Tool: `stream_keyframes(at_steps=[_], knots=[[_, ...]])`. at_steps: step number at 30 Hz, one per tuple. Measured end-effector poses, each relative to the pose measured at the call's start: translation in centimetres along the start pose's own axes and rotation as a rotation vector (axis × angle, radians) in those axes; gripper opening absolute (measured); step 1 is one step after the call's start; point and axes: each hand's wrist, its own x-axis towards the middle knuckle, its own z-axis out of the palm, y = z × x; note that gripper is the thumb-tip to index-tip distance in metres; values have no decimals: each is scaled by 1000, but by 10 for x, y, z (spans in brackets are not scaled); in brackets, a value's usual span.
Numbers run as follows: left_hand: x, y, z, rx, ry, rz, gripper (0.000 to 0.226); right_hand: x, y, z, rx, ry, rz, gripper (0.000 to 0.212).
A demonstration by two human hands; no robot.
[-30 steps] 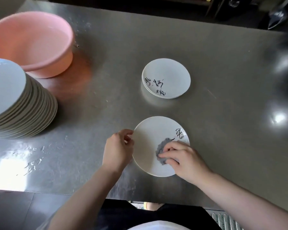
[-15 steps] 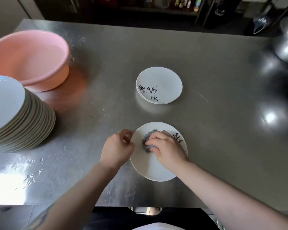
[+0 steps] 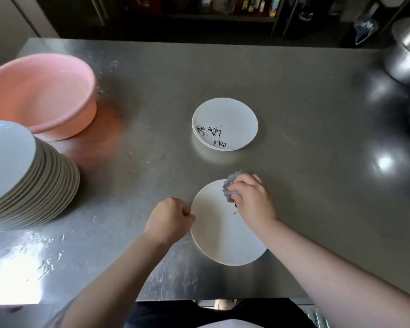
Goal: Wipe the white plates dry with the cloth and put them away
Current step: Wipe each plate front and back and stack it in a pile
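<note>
My right hand (image 3: pixel 252 201) presses one grey cloth (image 3: pixel 230 187) on the near round white plate (image 3: pixel 220 235), my left hand (image 3: pixel 168 220) pinches its left rim, two stacked plates (image 3: pixel 225 124) lie farther.

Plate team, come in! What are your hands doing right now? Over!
Left hand pinches the near plate at its rim. Right hand presses the grey cloth on its far edge. Nothing blocking. Small plate stack waits beyond.

beyond your right hand (image 3: pixel 252 201) bare steel (image 3: pixel 152 95) leads to the small plate stack (image 3: pixel 224 124); far left of your left hand (image 3: pixel 167 220), a tall plate stack (image 3: pixel 29 178) and pink basin (image 3: pixel 40 95) block passage.
</note>
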Motion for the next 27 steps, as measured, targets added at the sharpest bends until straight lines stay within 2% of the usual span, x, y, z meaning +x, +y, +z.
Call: stream_keyframes(at_steps=[3, 5, 7, 9, 13, 16, 18, 23, 27], knots=[[10, 10, -5, -85, 49, 41, 9, -4, -13, 6, 66, -28, -89, 17], [23, 23, -9, -161, 87, 83, 18, -6, -20, 11, 80, -60, -147, 17], [33, 33, -11, -170, 36, 99, 23, -5, -22, 14, 67, -79, -149, 18], [37, 32, -12, -143, -6, 67, 12, -4, -19, 13, 41, -79, -127, 18], [12, 7, -4, -145, -76, -40, 7, -5, -2, 4, -10, 1, 24, 19], [-9, 5, 10, -97, -102, -80, 24, -9, -9, 6, 15, -20, -5, 18], [-5, 11, 13, -63, -12, -67, 35, -9, -18, 12, 58, -74, -44, 19], [19, 28, 6, -130, 173, 52, 11, -4, -20, 19, 95, -94, -110, 19], [23, 29, -2, -170, 83, -33, 5, -2, -18, 15, 28, -71, -98, 18]])
